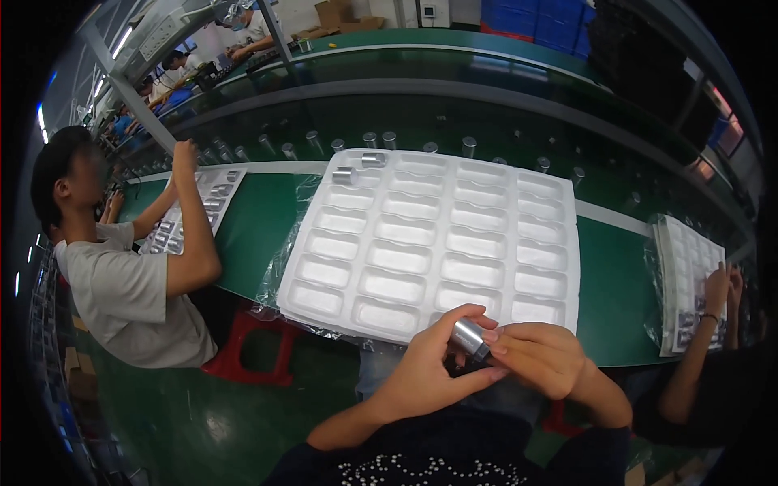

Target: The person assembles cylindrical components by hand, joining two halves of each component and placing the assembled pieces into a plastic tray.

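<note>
Close to my body, just off the near edge of a white moulded tray (405, 259), I hold a silver metal cylinder (470, 338) tilted in both hands. My left hand (433, 364) is wrapped round it from the left, with the thumb below. The fingers of my right hand (543, 355) close on its lower, darker end. The tray has rows of oblong pockets. Two similar silver cylinders, one (373, 160) in a far-left pocket and another (344, 176) just nearer, lie on their sides in it.
Several silver cylinders stand along the dark conveyor (389, 105) behind the tray. On the left a seated co-worker (130, 267) reaches over a partly filled tray (203, 202). At the right, another person's hands (721, 287) are at a white tray (689, 267). Clear plastic film (284, 267) sticks out under my tray.
</note>
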The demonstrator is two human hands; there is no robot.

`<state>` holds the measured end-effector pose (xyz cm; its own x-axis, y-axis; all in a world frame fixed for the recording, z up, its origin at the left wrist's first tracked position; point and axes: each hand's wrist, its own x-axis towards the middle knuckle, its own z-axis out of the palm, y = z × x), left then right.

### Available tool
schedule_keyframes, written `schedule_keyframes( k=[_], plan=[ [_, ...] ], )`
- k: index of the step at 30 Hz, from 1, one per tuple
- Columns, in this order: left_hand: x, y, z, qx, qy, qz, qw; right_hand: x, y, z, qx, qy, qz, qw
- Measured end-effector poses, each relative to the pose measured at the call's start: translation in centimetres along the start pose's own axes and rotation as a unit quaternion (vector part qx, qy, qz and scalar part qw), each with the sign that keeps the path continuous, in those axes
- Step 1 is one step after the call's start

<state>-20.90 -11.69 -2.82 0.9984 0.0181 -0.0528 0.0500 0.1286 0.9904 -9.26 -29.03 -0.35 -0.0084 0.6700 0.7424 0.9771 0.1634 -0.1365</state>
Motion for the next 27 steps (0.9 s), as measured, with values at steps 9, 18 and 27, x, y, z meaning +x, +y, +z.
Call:
schedule_keyframes(
  k=[9, 18, 27],
  plan=[
    [1.3, -0.4, 0.1, 0.188, 0.036, 0.152, 0.970, -0.7, -0.6, 0.7, 0.018, 0.043, 0.030, 0.998],
    [1.7, 0.0, -0.1, 0.177, -0.010, 0.140, 0.974, 0.3, 0.0, -1.2, -0.060, -0.028, -0.023, 0.998],
    [2.0, 0.8, -0.1, 0.173, 0.020, 0.043, 0.984, 0.5, 0.4, -1.2, -0.092, -0.062, 0.038, 0.993]
  ],
)
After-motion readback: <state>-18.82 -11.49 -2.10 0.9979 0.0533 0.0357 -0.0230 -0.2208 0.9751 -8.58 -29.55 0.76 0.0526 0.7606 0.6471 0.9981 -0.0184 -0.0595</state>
